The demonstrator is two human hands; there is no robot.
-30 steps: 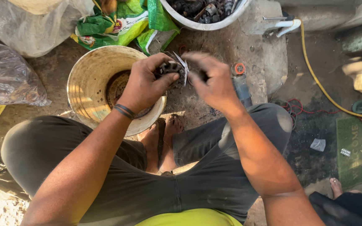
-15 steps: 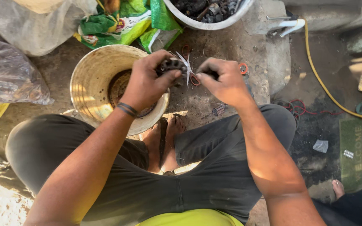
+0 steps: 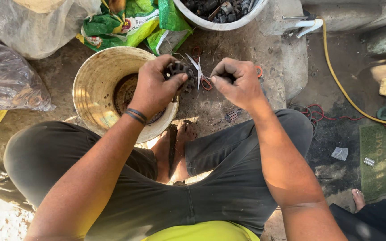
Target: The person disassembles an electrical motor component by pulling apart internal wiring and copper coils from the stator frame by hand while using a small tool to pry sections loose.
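Dirt floor; L hand (image 3: pixel 153 87) clenched round dark rotor (image 3: pixel 178 71), R hand (image 3: pixel 237 82) pinching wire (image 3: pixel 200 73) beside

A tan bucket (image 3: pixel 95 85) sits left of centre — green sacks (image 3: pixel 126 24) and a white basin of metal scrap (image 3: pixel 222 13) along the top, a yellow hose (image 3: pixel 340 85) at right.

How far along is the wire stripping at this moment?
Done: a layer of coppery wire already lies in the cream plastic bucket. In hand: the left hand grips a dark round wound metal part, while the right hand pinches something thin beside it. Left: the white tub holds more dark metal parts.
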